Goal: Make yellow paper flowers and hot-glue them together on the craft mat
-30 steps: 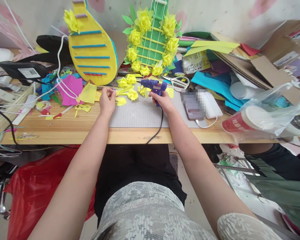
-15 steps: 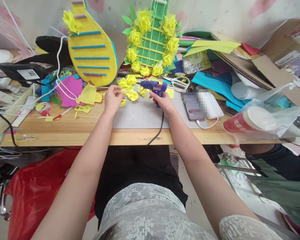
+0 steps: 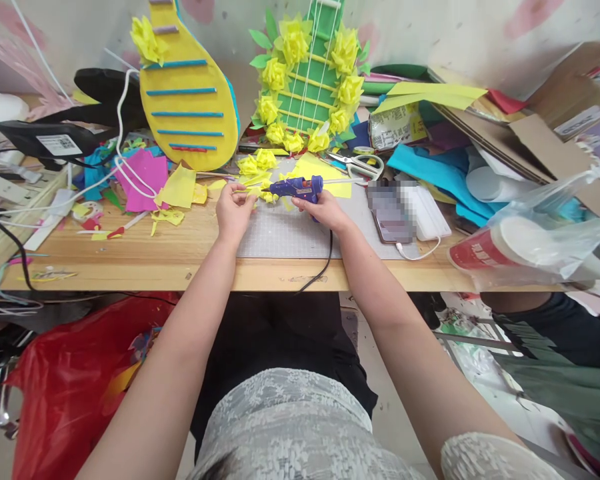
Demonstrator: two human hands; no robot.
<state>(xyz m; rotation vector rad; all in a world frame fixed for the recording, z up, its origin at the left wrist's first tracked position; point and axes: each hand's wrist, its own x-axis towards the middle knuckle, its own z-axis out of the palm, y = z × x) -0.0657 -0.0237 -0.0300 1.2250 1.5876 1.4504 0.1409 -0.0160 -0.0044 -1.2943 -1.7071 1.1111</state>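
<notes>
My right hand [image 3: 323, 211] is wrapped round the handle of a blue hot glue gun [image 3: 297, 189], with a glue stick [image 3: 347, 181] poking out of its back. The gun's nozzle points left, close to the fingertips of my left hand [image 3: 234, 212]. That hand pinches a small piece of yellow paper [image 3: 249, 191], mostly hidden by the fingers. Just behind lie yellow paper flowers [image 3: 258, 161]. A grey cutting mat [image 3: 280, 233] lies beneath both hands, and the gun's black cord [image 3: 328, 257] drops over the table edge.
At the back stand a yellow lute-shaped board [image 3: 185, 100] and a green stringed one [image 3: 307, 90] ringed with yellow flowers. Scissors [image 3: 360, 164], a phone [image 3: 391, 212], a white power bank [image 3: 427, 210] and a bagged cup [image 3: 495, 243] lie to the right. Paper scraps [image 3: 143, 177] sit left.
The glue gun has turned and come down, its nozzle now beside my left fingers. My left hand has shifted slightly right and toward me. The view has moved a little.
</notes>
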